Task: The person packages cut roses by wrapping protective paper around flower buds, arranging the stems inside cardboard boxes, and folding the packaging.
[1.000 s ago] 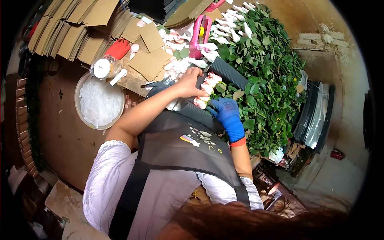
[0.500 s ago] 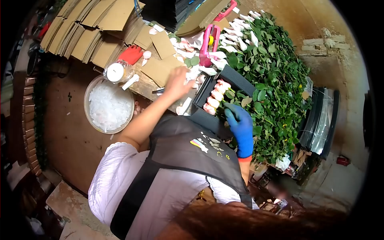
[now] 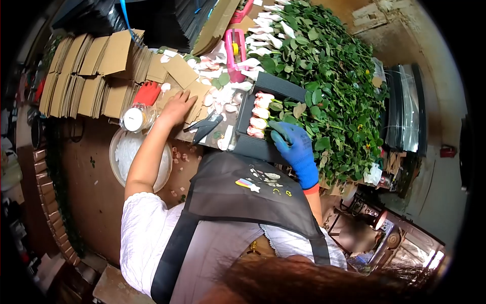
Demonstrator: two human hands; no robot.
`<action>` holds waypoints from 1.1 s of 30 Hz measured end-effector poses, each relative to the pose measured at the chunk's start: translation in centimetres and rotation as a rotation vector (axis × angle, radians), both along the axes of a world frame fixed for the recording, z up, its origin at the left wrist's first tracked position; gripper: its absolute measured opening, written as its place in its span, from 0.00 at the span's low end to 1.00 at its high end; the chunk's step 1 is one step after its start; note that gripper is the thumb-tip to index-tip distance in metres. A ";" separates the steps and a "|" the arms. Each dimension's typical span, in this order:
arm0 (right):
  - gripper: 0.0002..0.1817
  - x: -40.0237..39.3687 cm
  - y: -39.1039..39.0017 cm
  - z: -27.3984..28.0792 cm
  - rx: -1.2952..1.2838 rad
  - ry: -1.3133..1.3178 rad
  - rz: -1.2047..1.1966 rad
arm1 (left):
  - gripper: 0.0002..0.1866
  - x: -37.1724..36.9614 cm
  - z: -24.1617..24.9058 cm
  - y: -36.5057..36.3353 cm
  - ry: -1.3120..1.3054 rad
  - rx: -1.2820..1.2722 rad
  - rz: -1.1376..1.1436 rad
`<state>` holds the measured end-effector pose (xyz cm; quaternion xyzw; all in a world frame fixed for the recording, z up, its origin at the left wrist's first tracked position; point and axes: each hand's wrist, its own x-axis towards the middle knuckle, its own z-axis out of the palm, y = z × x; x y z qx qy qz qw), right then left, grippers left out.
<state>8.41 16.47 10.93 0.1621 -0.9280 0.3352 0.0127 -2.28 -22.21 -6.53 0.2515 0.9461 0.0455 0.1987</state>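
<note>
My bare left hand (image 3: 178, 107) lies with its fingers stretched over brown cardboard pieces (image 3: 198, 104) on the bench. My right hand (image 3: 293, 144), in a blue knitted glove, has its fingers curled at the stems beside the lowest pink-and-white rose (image 3: 256, 133); part of the grip is hidden. Several such roses sit in a row in a black corrugated wrapper (image 3: 276, 87), heads to the left and leafy stems to the right. A black tool (image 3: 206, 126) lies between my left hand and the wrapper, near loose petals (image 3: 223, 101).
A large pile of leafy stems (image 3: 329, 96) covers the right side, with white wrapped heads (image 3: 260, 43). Behind are a pink tape dispenser (image 3: 234, 61) and stacked cardboard (image 3: 96, 61). Left are a red glove (image 3: 147, 93), a white-lidded jar (image 3: 133, 119) and a bucket of white pieces (image 3: 121, 175).
My left hand has moved left, away from the petals beside the wrapper, onto the cardboard pieces. My gloved right hand stays by the roses. The whole view has shifted.
</note>
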 end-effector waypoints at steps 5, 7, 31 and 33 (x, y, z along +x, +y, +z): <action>0.16 1.0 0.8 -0.5 -0.008 0.056 -0.048 | 0.51 1.1 1.4 -0.6 0.110 0.082 -0.017; 0.17 1.1 1.0 -0.5 -0.026 0.055 -0.060 | 0.51 1.3 1.7 -0.6 0.208 0.192 0.018; 0.18 -6.5 3.6 -6.2 -0.348 -0.819 -0.244 | 0.35 -1.7 11.9 19.0 0.012 0.768 -0.398; 0.18 -6.1 3.2 -5.8 -0.156 -0.679 -0.258 | 0.58 -1.6 10.7 20.4 -0.004 0.675 -0.493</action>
